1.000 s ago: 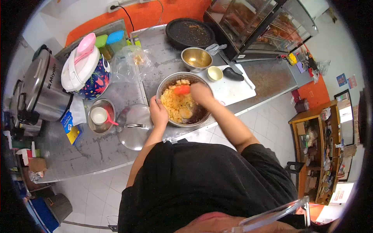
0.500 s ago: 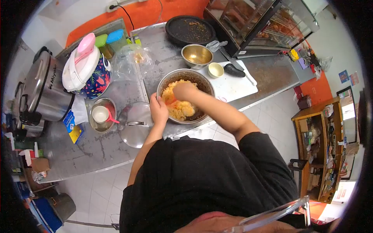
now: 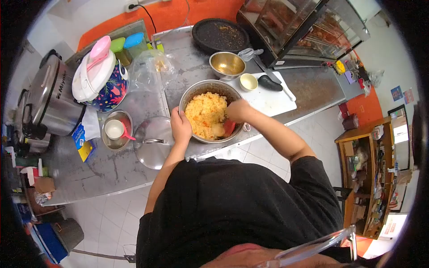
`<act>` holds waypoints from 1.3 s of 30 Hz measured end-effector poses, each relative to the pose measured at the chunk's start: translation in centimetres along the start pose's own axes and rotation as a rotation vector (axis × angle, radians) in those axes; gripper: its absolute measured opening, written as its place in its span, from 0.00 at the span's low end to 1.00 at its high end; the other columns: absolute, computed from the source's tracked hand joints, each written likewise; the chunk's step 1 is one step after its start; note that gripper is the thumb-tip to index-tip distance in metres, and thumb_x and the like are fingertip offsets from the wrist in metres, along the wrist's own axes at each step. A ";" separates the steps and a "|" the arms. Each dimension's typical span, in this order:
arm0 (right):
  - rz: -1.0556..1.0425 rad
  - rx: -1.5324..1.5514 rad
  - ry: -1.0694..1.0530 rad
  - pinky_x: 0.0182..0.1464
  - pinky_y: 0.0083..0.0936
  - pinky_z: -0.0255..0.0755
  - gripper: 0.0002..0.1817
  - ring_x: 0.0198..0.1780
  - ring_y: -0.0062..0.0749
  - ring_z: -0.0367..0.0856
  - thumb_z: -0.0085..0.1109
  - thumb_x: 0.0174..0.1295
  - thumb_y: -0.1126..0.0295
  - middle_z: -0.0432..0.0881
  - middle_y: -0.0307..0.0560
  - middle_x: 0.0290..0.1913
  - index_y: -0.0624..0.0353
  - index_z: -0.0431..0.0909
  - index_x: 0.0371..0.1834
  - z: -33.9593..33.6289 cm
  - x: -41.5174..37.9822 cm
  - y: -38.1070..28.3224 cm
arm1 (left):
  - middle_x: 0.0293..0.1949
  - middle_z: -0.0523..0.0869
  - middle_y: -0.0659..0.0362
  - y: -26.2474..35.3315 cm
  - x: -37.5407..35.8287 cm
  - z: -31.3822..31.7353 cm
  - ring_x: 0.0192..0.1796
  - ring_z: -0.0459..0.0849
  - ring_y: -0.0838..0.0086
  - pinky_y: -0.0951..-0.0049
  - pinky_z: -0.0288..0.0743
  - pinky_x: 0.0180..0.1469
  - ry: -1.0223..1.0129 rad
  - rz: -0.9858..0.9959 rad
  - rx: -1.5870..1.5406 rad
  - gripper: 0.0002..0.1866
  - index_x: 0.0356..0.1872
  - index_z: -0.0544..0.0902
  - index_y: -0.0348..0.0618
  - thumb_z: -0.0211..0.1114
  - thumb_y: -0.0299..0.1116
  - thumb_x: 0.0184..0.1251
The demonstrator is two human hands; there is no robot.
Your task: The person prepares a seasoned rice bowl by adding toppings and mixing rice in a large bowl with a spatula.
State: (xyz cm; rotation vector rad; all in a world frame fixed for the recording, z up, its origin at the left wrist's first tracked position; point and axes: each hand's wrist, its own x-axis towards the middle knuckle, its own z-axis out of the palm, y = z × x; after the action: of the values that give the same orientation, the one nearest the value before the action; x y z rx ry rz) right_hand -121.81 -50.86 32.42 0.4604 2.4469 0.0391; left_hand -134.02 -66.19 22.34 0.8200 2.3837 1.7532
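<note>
A steel pot (image 3: 187, 94) holds an orange-yellow mashed or grainy food (image 3: 203, 111). My left hand (image 3: 181, 126) grips the pot's left rim, thumb at the edge. At the pot's right side, my right hand (image 3: 238, 111) is closed round a red utensil (image 3: 229, 127), whose lower part rests in the food. Just behind the pot stands a gold-toned metal bowl (image 3: 227, 65). A small cream bowl (image 3: 248, 82) and a dark elongated object (image 3: 270, 83) lie on the white cutting board (image 3: 279, 101).
A glass lid (image 3: 153, 154) lies left of the pot, beside a steel bowl (image 3: 117, 144) with a cup and pink spoon. Farther left are a floral container (image 3: 108, 94) and a large cooker (image 3: 56, 102). Behind are a black stone dish (image 3: 220, 36) and a glass display case (image 3: 308, 33).
My right hand has moved right, from over the middle of the food to the pot's right side, so the red utensil and more of the food now show. My left hand stays on the rim.
</note>
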 end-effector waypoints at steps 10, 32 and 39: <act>0.013 0.272 0.307 0.34 0.38 0.71 0.11 0.31 0.47 0.78 0.50 0.49 0.66 0.78 0.57 0.27 0.62 0.78 0.24 -0.9 0.4 1.6 | 0.36 0.77 0.43 -0.1 0.0 0.1 0.41 0.75 0.51 0.61 0.66 0.42 -0.006 -0.013 0.009 0.11 0.42 0.70 0.35 0.47 0.28 0.61; 0.131 0.213 0.217 0.36 0.33 0.73 0.14 0.38 0.39 0.80 0.55 0.49 0.62 0.80 0.50 0.36 0.58 0.79 0.35 3.5 7.7 -3.6 | 0.34 0.78 0.43 0.5 0.5 0.0 0.39 0.75 0.49 0.60 0.67 0.41 0.002 -0.015 -0.003 0.10 0.41 0.71 0.36 0.46 0.29 0.61; 0.062 0.165 0.145 0.35 0.33 0.74 0.09 0.36 0.42 0.80 0.49 0.50 0.71 0.80 0.52 0.34 0.57 0.80 0.30 1.1 6.6 -2.8 | 0.37 0.76 0.42 0.0 0.0 0.0 0.41 0.74 0.50 0.60 0.66 0.42 0.005 0.002 0.001 0.11 0.42 0.70 0.34 0.46 0.29 0.62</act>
State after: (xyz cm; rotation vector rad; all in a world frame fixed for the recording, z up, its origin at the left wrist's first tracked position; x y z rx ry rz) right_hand -126.87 -51.36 27.30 0.6256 2.5885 -0.1073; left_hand -134.03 -66.15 22.33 0.8193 2.3880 1.7573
